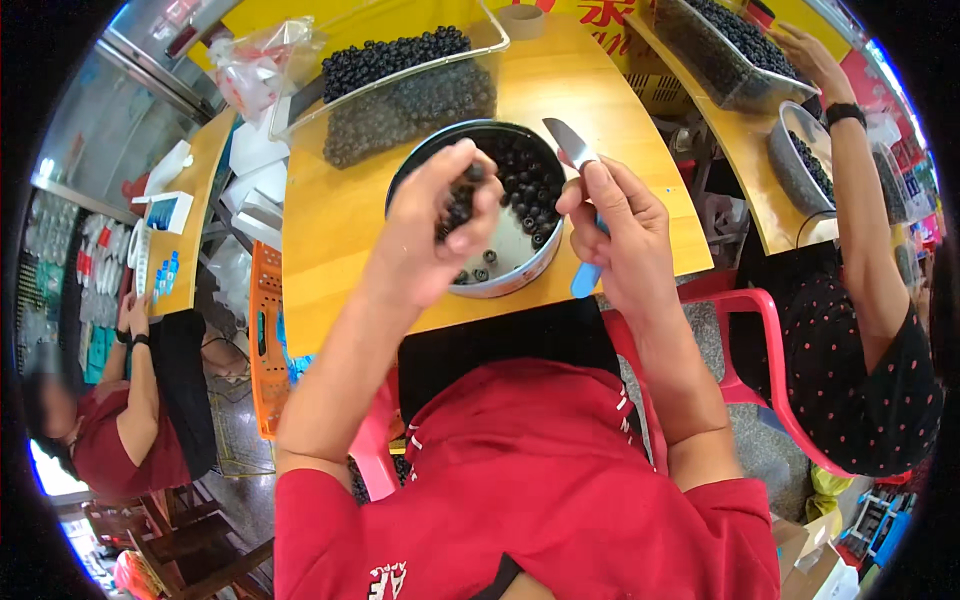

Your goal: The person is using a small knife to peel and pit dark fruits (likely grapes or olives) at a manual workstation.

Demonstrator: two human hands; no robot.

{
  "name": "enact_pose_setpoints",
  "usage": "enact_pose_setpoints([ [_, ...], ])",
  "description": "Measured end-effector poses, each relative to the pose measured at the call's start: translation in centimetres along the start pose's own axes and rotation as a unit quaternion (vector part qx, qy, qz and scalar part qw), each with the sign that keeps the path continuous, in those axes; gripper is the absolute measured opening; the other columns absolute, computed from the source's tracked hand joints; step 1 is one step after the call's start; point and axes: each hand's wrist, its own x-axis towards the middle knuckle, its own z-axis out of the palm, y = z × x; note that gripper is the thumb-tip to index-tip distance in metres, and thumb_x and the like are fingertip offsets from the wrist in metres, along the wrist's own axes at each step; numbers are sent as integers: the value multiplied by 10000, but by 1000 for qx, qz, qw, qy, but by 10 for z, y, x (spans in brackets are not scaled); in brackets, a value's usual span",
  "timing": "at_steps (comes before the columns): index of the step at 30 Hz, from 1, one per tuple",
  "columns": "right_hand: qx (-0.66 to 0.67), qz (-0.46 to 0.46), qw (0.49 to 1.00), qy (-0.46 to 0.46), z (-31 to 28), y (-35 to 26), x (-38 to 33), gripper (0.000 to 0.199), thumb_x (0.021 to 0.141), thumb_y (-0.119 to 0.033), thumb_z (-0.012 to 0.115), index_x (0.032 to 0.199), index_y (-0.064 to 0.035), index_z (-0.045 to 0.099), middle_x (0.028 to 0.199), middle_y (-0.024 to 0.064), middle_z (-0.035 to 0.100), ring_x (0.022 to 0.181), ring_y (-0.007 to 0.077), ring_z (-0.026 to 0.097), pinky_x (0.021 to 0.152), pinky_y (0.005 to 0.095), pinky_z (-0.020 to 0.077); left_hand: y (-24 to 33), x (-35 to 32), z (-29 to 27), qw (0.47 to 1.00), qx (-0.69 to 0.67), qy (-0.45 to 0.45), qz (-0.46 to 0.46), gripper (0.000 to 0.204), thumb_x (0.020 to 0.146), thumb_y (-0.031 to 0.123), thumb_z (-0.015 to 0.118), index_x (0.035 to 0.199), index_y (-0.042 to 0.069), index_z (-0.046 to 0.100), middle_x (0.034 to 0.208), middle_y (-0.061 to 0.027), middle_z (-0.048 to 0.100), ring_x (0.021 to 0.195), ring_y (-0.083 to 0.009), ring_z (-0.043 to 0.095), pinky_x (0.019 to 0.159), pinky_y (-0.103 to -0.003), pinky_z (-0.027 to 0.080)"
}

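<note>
My left hand [425, 225] is raised over the left side of a round metal tin [505, 285], its fingers curled round several small dark round pieces [460, 207]. I cannot tell if these are berries or beads; some in the tin show a pale ring. My right hand [625, 225] is closed on a small knife [570, 140] beside the tin's right rim. Its steel blade points up and left, and its blue handle comes out below my palm. More dark round pieces [527, 180] lie in the tin, mostly on the far and right sides, with the pale bottom showing between them.
Behind the tin, a clear plastic bin [400, 120] of the same pieces stands on the wooden table [610, 100], near a tape roll [521, 20]. An orange crate [266, 340] stands left. Co-workers sit on both sides; the right one reaches toward another bin [730, 50].
</note>
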Motion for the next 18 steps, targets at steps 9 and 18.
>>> enact_pose_setpoints([
  [9,66,69,995,21,-32,3,17,292,998,-186,483,1195,8,577,781,24,582,455,12,296,408,174,241,115,101,9,984,139,-111,-6,280,939,312,567,800,71,537,714,11,516,456,-37,393,402,-154,304],
  [18,24,102,994,28,-40,12,25,285,1005,-177,460,1179,17,575,766,25,567,442,7,299,400,169,231,188,122,-41,941,326,81,37,395,957,398,532,670,133,475,531,26,388,367,-64,313,330,-205,213],
])
